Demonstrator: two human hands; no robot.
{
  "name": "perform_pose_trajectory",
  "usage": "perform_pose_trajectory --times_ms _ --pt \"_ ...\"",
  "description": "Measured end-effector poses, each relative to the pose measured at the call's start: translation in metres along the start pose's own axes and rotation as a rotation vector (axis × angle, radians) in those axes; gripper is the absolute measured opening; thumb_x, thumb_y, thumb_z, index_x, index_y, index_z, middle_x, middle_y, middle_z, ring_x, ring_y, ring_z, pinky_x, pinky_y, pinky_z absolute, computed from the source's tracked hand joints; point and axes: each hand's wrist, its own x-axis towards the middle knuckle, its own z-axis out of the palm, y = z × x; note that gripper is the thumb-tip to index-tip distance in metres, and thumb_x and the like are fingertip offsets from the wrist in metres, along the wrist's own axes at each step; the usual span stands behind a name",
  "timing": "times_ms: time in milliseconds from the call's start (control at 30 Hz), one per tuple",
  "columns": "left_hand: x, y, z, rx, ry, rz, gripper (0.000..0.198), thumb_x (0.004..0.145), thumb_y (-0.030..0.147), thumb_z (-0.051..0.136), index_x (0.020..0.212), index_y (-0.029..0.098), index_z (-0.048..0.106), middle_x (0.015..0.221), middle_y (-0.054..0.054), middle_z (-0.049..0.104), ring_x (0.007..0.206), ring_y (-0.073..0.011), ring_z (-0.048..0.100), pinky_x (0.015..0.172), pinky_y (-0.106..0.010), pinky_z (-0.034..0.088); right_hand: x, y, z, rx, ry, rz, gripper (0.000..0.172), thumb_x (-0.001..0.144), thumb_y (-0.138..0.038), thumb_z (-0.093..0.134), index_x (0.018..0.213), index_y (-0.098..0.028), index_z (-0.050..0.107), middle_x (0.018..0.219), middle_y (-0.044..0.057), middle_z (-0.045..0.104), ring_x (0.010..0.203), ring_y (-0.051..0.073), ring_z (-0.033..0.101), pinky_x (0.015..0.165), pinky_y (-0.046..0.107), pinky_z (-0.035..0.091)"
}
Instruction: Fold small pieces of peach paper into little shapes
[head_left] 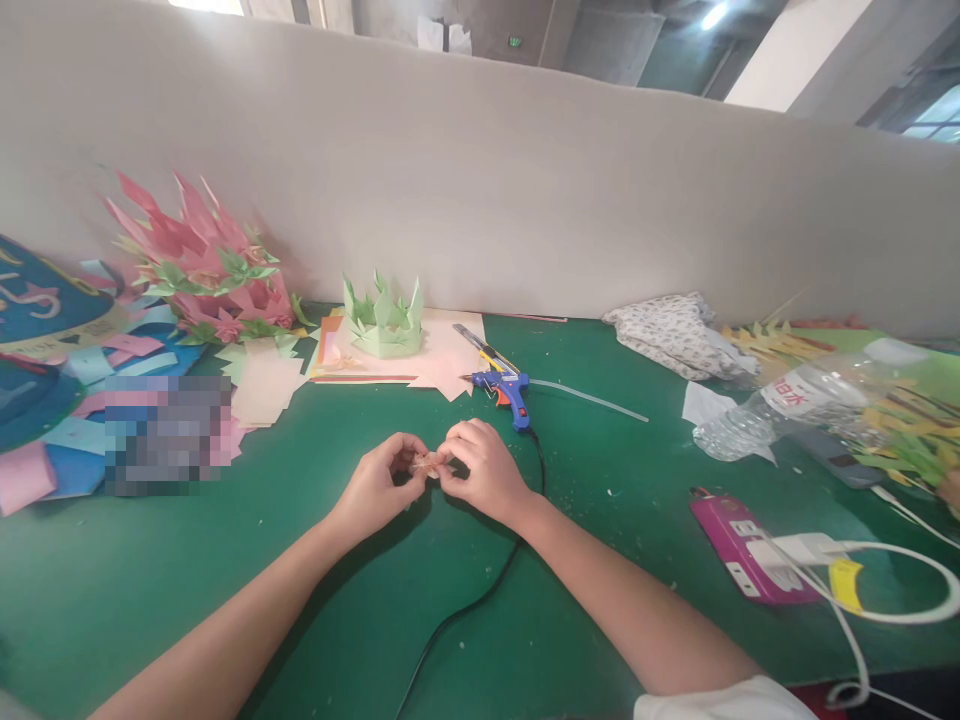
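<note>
Between my fingertips is a small, crumpled-looking peach paper piece (426, 465), partly covered by the fingers; its exact shape is too small to tell. My left hand (381, 482) pinches it from one side, and my right hand (484, 472) pinches it from the other. Just beyond the hands lies a blue glue gun (510, 388) with an orange trigger and a clear glue stick poking out of its back. A yellow-and-black utility knife (484, 348) rests behind it. Farther back, a light green paper crown (385, 320) stands on stacked paper sheets (450, 335).
Pink-and-green paper crowns (217, 270) and blue hats (45, 300) crowd the left. A plastic bottle (772, 405), a patterned cloth (679, 335) and a magenta power strip (750, 550) with white cables lie right. The glue gun's black cord (480, 600) runs under my right forearm.
</note>
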Motion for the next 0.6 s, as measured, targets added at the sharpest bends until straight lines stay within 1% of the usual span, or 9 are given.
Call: perform_pose_trajectory --times_ms 133,300,467,600 --pt "-0.0011 -0.0003 0.0004 -0.067 -0.026 -0.014 0.013 0.076 0.022 0.053 0.087 0.017 0.052 0.076 -0.001 0.057 0.068 -0.0114 0.055 0.063 -0.024 0.047 0.0003 -0.0021 -0.0009 0.031 -0.003 -0.004 0.004 0.075 -0.018 0.057 0.079 -0.019 0.059 0.080 0.003 0.055 0.077 0.017 0.047 0.070 0.030 0.035" --pt "-0.0026 0.0003 0.0008 -0.075 -0.045 -0.010 0.014 0.074 0.021 0.054 0.088 0.017 0.053 0.076 -0.001 0.058 0.066 -0.0112 0.056 0.062 -0.023 0.047 0.0003 -0.0027 -0.0007 0.072 0.027 -0.014 0.003 0.076 -0.017 0.056 0.075 -0.019 0.059 0.077 0.002 0.055 0.075 0.016 0.047 0.070 0.030 0.035" --pt "-0.0028 -0.0002 0.0011 -0.113 -0.084 -0.002 0.016 0.076 0.021 0.053 0.091 0.017 0.053 0.081 -0.002 0.058 0.071 -0.0121 0.057 0.066 -0.024 0.048 0.0000 -0.0031 0.0002 0.065 0.058 -0.023 0.004 0.074 -0.016 0.056 0.070 -0.019 0.057 0.074 0.001 0.054 0.073 0.015 0.046 0.070 0.030 0.033" --pt "-0.0024 -0.0022 0.0009 -0.198 -0.108 -0.019 0.018 0.077 0.021 0.054 0.095 0.017 0.051 0.085 -0.003 0.058 0.077 -0.0126 0.057 0.072 -0.026 0.048 0.0002 -0.0043 -0.0007 0.054 0.088 -0.021 0.005 0.071 -0.015 0.055 0.069 -0.019 0.056 0.072 0.000 0.053 0.072 0.015 0.046 0.071 0.030 0.033"
